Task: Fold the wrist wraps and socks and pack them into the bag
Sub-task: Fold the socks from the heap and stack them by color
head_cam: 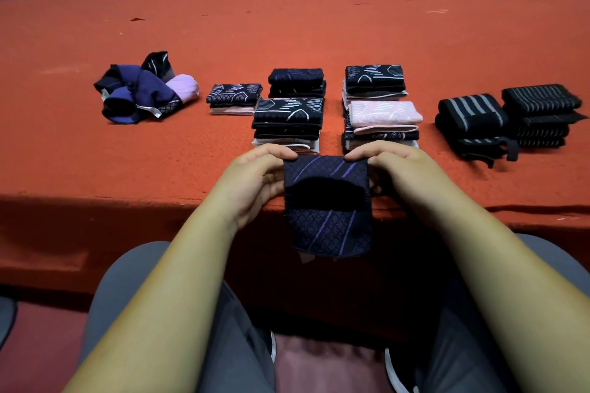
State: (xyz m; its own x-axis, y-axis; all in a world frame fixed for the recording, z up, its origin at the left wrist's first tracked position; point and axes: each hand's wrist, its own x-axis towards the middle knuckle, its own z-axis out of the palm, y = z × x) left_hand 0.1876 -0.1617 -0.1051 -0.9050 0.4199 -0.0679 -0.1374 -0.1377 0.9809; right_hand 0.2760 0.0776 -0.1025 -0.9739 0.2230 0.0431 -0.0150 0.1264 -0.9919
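Table cover (287,25): orange-red cloth, matt, coarse felt-like nap.
Dark sock (329,223) at near edge: knit cloth, matt; raised diamond texture on lower part, smoother band above.
Folded socks (289,118): same patterned knit, matt.
Pink sock (383,115): fine ribbed knit, soft-looking.
Wrist wraps (469,115): thick woven elastic-looking cloth, ribbed, matt, edges slightly fuzzy.
Loose pile (140,89): smooth purple and lilac cloth, faint sheen.
Trousers (134,290): smooth grey cloth, matt.

A person's left hand (255,182) and right hand (405,179) are bare, as are both forearms (178,265). Grey trousers (127,290) cover the legs; dark shoes (270,344) show white sole edges.
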